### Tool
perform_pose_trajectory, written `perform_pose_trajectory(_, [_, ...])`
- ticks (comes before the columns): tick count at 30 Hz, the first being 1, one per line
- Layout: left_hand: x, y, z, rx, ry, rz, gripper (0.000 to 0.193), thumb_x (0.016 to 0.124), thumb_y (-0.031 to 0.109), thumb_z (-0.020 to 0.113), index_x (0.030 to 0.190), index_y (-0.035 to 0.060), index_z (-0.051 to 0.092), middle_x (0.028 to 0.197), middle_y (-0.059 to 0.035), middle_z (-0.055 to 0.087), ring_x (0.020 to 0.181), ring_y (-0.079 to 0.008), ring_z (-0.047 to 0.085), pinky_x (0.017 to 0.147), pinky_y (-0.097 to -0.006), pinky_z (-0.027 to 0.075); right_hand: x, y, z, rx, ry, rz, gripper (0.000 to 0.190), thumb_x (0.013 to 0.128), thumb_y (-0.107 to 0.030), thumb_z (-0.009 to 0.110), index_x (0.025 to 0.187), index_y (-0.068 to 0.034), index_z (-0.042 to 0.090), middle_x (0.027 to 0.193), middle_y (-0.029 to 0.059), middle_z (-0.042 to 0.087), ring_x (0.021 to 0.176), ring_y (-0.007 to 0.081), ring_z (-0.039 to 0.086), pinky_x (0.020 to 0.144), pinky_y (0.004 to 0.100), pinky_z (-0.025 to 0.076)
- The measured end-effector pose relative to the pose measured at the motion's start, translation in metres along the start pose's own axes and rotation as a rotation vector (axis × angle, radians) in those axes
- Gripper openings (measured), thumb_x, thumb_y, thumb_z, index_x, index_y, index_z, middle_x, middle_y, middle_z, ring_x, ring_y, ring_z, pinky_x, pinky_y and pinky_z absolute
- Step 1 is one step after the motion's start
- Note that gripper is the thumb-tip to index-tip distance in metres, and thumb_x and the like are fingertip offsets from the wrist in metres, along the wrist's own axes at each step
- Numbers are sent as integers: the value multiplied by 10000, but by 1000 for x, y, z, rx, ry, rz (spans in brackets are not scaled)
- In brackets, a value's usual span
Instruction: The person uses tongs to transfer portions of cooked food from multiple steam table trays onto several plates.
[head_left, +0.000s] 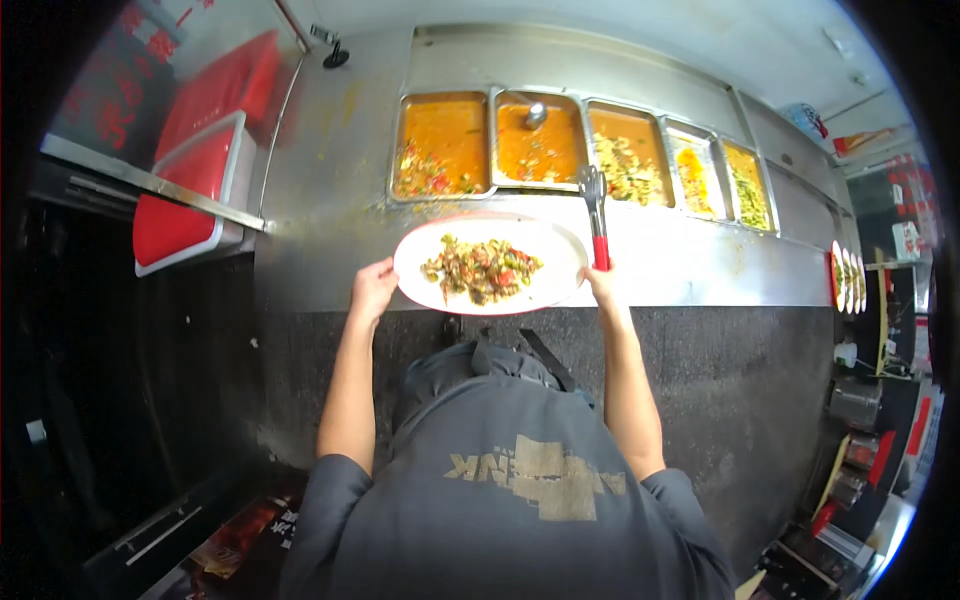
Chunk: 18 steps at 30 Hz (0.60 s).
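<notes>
Between my two hands is a white oval plate (559, 259) with a red rim, over the front edge of the steel counter. Chopped cooked food (484, 270) with red and green pieces lies in its middle. My left hand (375, 289) grips the plate's left end. At the right end, my right hand (601, 283) holds the rim and also the red handle of metal tongs (596, 214), which point away from me towards the food pans. Whether the tongs' tips touch the counter I cannot tell.
Several steel pans with orange broth and food, among them a left pan (442, 146), line the counter (330, 262). A ladle (535, 116) rests in the second. Red-and-white containers (187, 217) stand left; several filled plates (847, 277) are at the far right.
</notes>
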<state>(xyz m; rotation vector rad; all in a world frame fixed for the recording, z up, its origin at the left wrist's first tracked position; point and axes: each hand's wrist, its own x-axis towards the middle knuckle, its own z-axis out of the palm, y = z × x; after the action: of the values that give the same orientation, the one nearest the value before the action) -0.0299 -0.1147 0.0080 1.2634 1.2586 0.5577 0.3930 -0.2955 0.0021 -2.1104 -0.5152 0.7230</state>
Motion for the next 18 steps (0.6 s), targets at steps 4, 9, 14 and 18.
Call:
perform_pose_trajectory(4, [-34,29,38,79,-4,-10,350,936,12,617,1266,-104,632,1175,-125,719,1040,-145,663,931,-274,507,-51,-50,-80,-109,5,81,331,702,-125,774,982,-4,647,789,30,605,716,137,570,685,312,489])
perform_pose_trajectory(9, [-48,80,60,62,-132,-14,348,933,18,649,1270,-67,656,1171,-66,716,1044,-115,638,954,-261,481,-91,-52,-126,68,132,135,235,722,-87,728,916,4,632,778,41,624,690,136,586,667,307,488])
perform_pose_trajectory(14, [-56,111,138,138,-185,78,342,920,41,642,1248,-54,669,1070,-64,743,936,-105,654,850,-258,505,-91,-15,-205,207,159,141,176,742,-37,729,855,-41,594,762,1,578,678,118,557,651,290,465])
perform_pose_trajectory(18, [-49,142,163,221,-227,129,322,903,39,636,1212,-12,709,967,-42,755,832,-86,637,760,-257,505,-89,19,-219,334,188,148,191,760,-15,738,871,-49,587,787,-4,578,697,112,551,664,284,459])
